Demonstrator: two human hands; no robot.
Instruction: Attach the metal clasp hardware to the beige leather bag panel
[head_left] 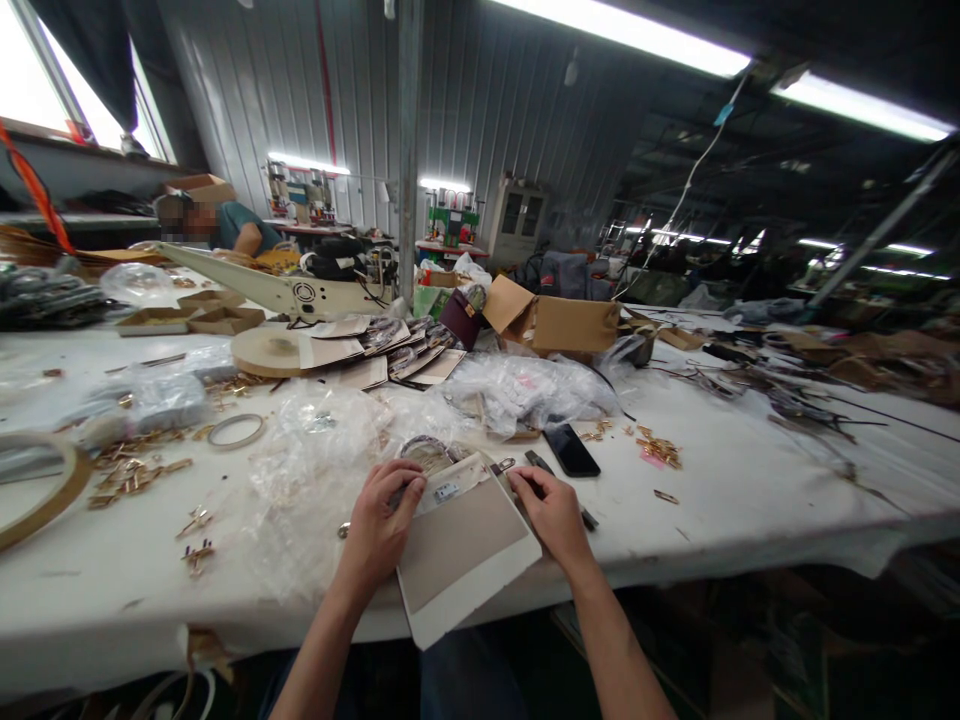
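Observation:
A flat beige bag panel (472,555) with a pale flap lies tilted over the table's front edge. Near its top sits a small metal plate (446,491). My left hand (386,515) is closed, its fingertips pinched at the panel's upper left edge. At the upper right edge my right hand (553,512) is closed too, thumb and fingers pressed together; what they hold is too small to make out. Just beyond those fingertips is a small metal buckle-like piece (507,464). A dark tool (589,518) lies partly behind my right hand.
A black phone (571,450) and gold metal fittings (658,447) lie to the right. Crumpled clear plastic (300,480) and a tape roll (236,431) are at left. Behind are stacked panels (352,375) and a cardboard box (574,325). Another person (244,228) sits far left.

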